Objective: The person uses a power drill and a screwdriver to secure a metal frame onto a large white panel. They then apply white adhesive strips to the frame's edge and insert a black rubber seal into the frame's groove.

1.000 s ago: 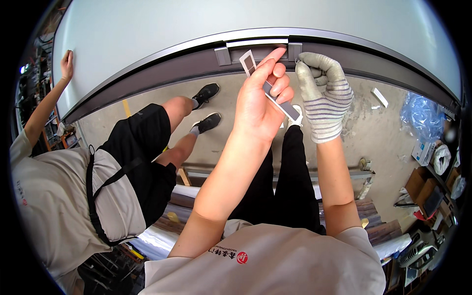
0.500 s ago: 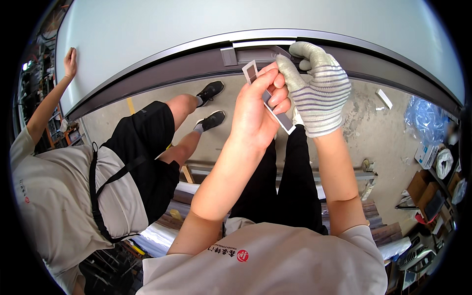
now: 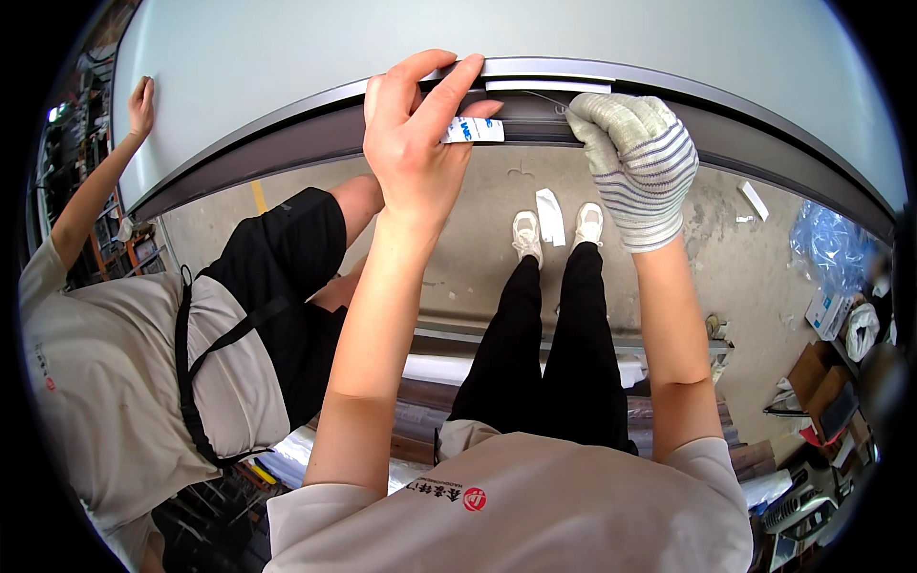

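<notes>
My bare left hand is at the edge of a metal frame, its upper fingers over the rim and its thumb below. A white strip with blue print sticks out beside the thumb; the rest is behind the hand, which seems to hold it. My right hand, in a striped knit glove, is closed at the frame's groove. A thin line runs along the groove towards its fingertips; what they pinch is hidden. A narrow white strip sits in the frame above the groove, between both hands.
A large pale panel extends beyond the frame. At left stands a co-worker with one hand on the panel. A white slip lies between my shoes. Blue plastic film and boxes are at right.
My left hand has moved left and up from beside the right hand to the frame's edge; the strip now shows a blue-printed face. My gloved hand has shifted slightly right and curled further.
</notes>
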Demonstrator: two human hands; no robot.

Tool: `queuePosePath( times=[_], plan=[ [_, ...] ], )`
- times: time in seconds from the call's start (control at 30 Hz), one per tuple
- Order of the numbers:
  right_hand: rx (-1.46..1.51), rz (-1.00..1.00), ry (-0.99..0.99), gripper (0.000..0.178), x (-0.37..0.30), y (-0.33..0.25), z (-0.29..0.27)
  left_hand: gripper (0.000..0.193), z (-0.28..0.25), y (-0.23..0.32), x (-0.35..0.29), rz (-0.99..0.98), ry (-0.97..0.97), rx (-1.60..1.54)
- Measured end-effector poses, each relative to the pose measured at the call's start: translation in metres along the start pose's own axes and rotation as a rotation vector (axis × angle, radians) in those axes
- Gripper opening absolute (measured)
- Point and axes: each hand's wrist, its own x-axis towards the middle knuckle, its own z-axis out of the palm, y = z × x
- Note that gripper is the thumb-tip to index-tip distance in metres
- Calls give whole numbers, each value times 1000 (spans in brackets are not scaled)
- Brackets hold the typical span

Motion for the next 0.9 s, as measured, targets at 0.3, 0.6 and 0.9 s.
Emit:
queuePosePath(
  times=[0.3, 0.6, 0.9],
  plan=[
    [60, -67, 22, 12, -3, 2, 0, 32, 5, -3, 7, 5, -4, -26],
    [42, 69, 49, 10, 6, -3, 4, 38, 9, 4, 11, -21, 3, -1],
    [51, 343, -50, 9, 9, -23, -4, 37, 17, -1, 7, -3, 81, -18]
  ],
)
